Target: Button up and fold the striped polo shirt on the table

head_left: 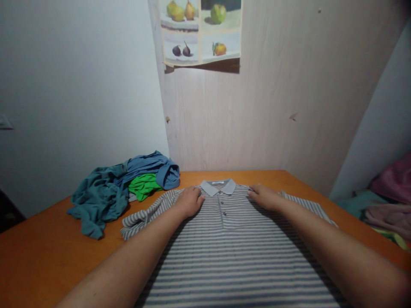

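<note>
A striped grey-and-white cloth polo shirt (234,256) lies spread on the smooth orange table (35,256), near side; left hand (191,201) and right hand (265,197) touch its far shoulders, fingers bent, whether pinching, I can't tell.

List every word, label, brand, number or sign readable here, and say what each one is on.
No text can be read in this view.
Neck label inside the collar of the striped polo shirt: faint marks, too small and blurred to read.
Fruit print on the wall panel: no lettering that I can make out.
</note>
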`<state>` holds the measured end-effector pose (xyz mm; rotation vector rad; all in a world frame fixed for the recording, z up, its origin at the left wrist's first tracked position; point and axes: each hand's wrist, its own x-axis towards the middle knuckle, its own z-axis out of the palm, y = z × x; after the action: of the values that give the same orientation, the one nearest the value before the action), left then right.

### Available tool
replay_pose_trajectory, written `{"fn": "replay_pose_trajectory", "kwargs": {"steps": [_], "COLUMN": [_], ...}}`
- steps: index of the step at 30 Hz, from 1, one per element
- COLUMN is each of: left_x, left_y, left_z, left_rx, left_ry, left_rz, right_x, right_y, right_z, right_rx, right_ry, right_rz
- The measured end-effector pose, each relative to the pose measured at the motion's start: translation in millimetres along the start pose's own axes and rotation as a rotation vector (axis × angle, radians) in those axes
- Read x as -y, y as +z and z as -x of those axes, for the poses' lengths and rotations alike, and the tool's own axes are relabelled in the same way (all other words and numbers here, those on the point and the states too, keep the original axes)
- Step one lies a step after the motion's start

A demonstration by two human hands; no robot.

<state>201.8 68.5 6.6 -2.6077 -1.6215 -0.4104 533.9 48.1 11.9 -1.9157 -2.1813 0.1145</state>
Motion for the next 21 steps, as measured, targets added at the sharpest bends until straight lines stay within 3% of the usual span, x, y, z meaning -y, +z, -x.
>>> {"fn": "replay_pose_trajectory", "kwargs": {"steps": [4, 7, 12, 16, 21], "left_x": [-13.9, -21.0, -18.9, -2.8, 18.6], "left_y": [10.8, 24.6, 39.3, 33.4, 29.5], "left_z": [-22.6, -34.2, -44.1, -54.2, -64.2], "left_rx": [0.001, 0.043, 0.146, 0.062, -0.052], "left_ry": [0.022, 0.048, -0.028, -0.015, -0.094], "left_rz": [0.018, 0.021, 0.076, 0.141, 0.13], "right_x": [41.3, 57.5, 59.8, 58.5, 60.4], "right_y": [15.5, 31.8, 54.4, 59.2, 58.7], "right_z": [-23.8, -33.8, -37.9, -38.8, -39.6], "right_rx": [0.003, 0.008, 0.042, 0.088, 0.104], "right_ry": [-0.09, -0.087, 0.004, 0.037, 0.048], "right_rz": [-0.042, -0.047, -0.012, 0.031, 0.051]}}
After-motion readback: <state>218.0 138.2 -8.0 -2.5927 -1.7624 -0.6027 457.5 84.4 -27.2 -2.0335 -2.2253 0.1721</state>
